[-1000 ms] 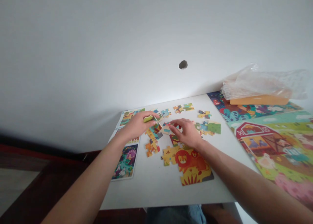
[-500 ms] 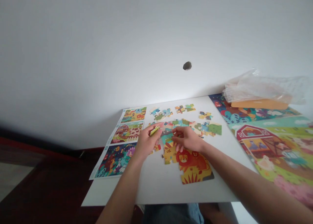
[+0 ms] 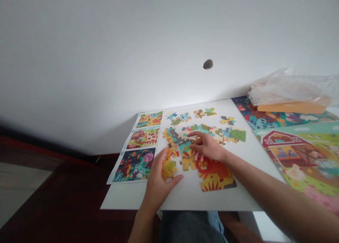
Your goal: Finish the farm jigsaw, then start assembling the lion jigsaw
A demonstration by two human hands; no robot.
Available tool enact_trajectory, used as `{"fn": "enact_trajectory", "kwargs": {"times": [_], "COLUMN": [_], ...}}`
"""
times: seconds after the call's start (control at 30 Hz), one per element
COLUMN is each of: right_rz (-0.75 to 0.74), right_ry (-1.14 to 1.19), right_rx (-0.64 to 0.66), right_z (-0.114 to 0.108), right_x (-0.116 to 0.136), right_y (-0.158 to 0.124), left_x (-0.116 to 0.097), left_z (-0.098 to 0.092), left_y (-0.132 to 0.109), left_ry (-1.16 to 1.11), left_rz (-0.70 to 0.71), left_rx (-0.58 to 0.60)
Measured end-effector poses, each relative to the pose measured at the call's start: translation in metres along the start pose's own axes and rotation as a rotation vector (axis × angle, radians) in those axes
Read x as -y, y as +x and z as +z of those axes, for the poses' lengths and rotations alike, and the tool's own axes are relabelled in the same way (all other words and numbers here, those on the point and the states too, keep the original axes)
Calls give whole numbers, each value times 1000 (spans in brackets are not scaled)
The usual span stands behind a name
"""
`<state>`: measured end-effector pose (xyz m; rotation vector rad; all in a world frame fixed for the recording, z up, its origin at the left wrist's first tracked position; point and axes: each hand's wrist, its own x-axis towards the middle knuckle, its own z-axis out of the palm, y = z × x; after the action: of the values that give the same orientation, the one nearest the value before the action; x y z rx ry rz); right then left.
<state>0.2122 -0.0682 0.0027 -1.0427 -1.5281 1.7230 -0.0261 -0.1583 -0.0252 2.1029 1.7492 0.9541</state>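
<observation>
White counter (image 3: 182,200) bearing a part-built jigsaw puzzle (image 3: 182,140). Your left hand (image 3: 158,186) lies spread, grip apart, with a yellow jigsaw piece (image 3: 168,169) between thumb and fingers, flat on the counter. Your right hand (image 3: 208,147) curves over the puzzle's middle, fingertips down; whether its grip pinches a piece cannot be told. Lion section (image 3: 215,176) lies just below; loose pieces (image 3: 203,112) lie beyond. Printed picture sheets (image 3: 135,164) sit left, in view; a farm puzzle (image 3: 299,154) lies right.
</observation>
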Motion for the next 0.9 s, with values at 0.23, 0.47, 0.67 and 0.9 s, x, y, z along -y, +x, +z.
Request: {"fn": "enact_trajectory", "kwargs": {"times": [0.23, 0.47, 0.67, 0.9], "right_rz": [-155, -161, -256, -238], "right_ry": [-136, -332, -573, -556], "right_rx": [88, 47, -188, -180], "right_z": [13, 11, 0, -3], "right_x": [0, -4, -4, -4], "right_y": [-5, -5, 6, 8], "left_x": [2, 0, -15, -38], "left_z": [-2, -6, 1, 10], "left_y": [3, 4, 0, -2], "left_ry": [-45, -144, -136, 102], "left_rz": [-13, 2, 38, 211], "left_rx": [-74, -61, -7, 41]}}
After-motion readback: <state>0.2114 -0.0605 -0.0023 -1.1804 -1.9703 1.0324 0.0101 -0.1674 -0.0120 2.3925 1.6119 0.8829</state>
